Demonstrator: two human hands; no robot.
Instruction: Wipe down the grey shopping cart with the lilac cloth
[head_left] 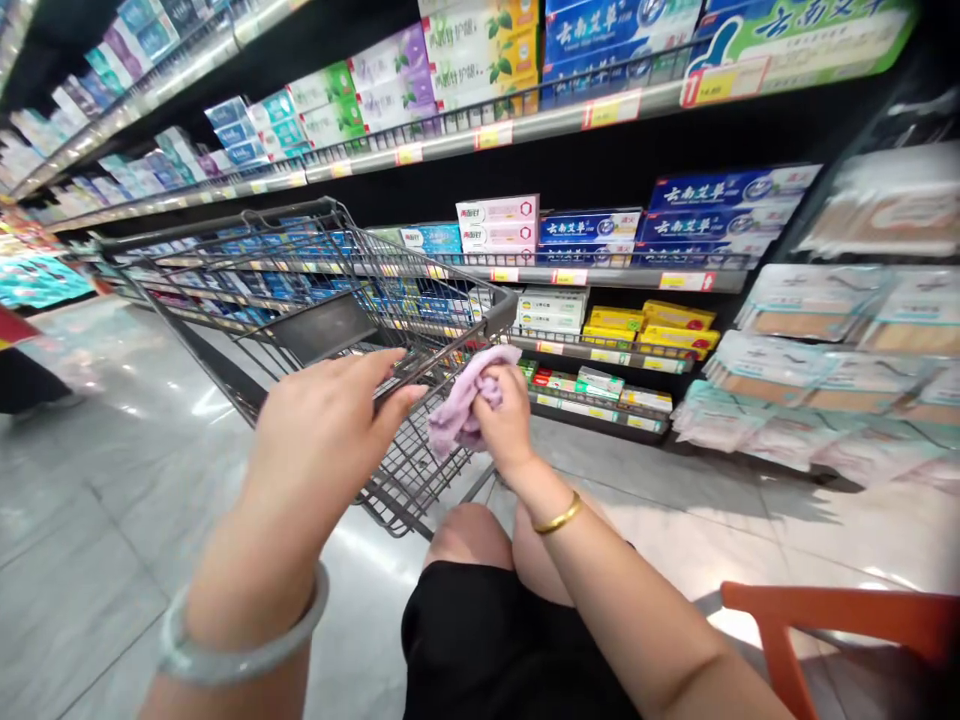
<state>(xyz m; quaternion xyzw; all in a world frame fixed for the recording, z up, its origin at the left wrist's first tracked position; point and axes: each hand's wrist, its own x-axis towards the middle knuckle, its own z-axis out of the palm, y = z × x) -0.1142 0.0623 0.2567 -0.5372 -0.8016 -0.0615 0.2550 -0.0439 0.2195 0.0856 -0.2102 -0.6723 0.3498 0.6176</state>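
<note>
Cloth point(469, 400) sat bunched in right hand point(506, 405) beside shopping cart point(500, 312)

Fingers of the right hand were curled closed around the crumpled lilac cloth, whose loose folds spread out on the left of the fist, by the near end of the grey wire cart. A gold bangle point(559, 515) circled that wrist.

The left hand point(326, 420) was at the cart's near bar, thumb and forefinger parted with the bar between them; its other fingers were hidden, so how firmly it gripped could not be told. A pale bangle point(240, 660) hung on that arm.

Bare knees and a black garment point(495, 640) showed below, over a grey tiled floor point(82, 560). Behind the cart, shelves held stacked toothpaste cartons point(499, 222) in pink, blue, green and yellow, with price tags along the edges. Packaged goods point(799, 300) hung at the right, above an orange frame point(847, 610), and part of another person point(26, 375) stood at the far left.
</note>
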